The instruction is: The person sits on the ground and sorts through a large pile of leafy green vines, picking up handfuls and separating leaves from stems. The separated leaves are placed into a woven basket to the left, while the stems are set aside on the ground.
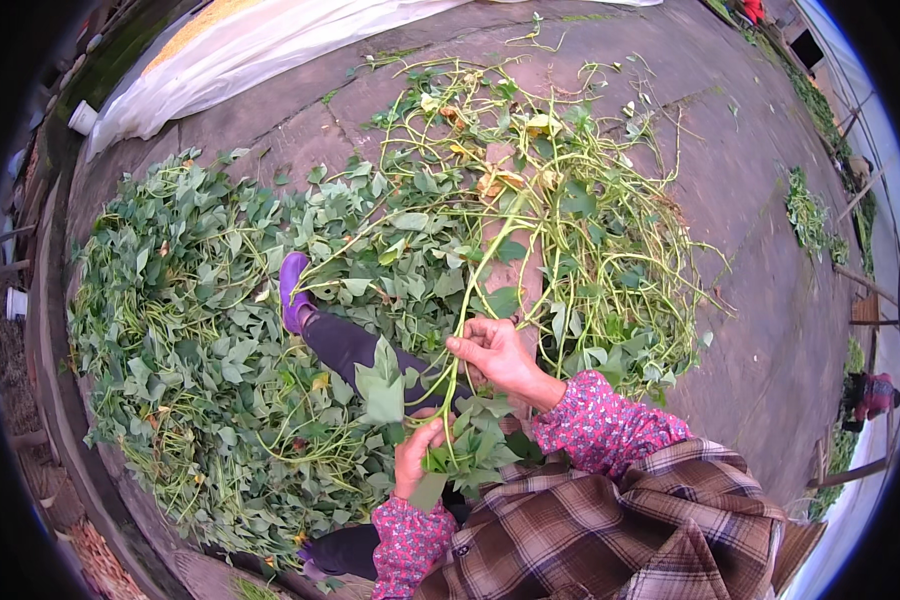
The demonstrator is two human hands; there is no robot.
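Observation:
My right hand (495, 355) pinches a long green vine stem (462, 310) that runs up into a tangle of stripped vines (580, 210). Below it, my left hand (415, 460) grips a bunch of green leaves (470, 445) at the lower end of the same stem. Both sleeves are pink with a flower print. My leg in dark trousers (355, 350) stretches out to the left, ending in a purple shoe (292, 290) half buried in leaves.
A big heap of picked green leaves (190, 330) covers the stone ground on the left. White sheeting (260, 50) lies at the back. A smaller leaf pile (805, 210) sits at far right, with a person in red (875, 395) at the right edge.

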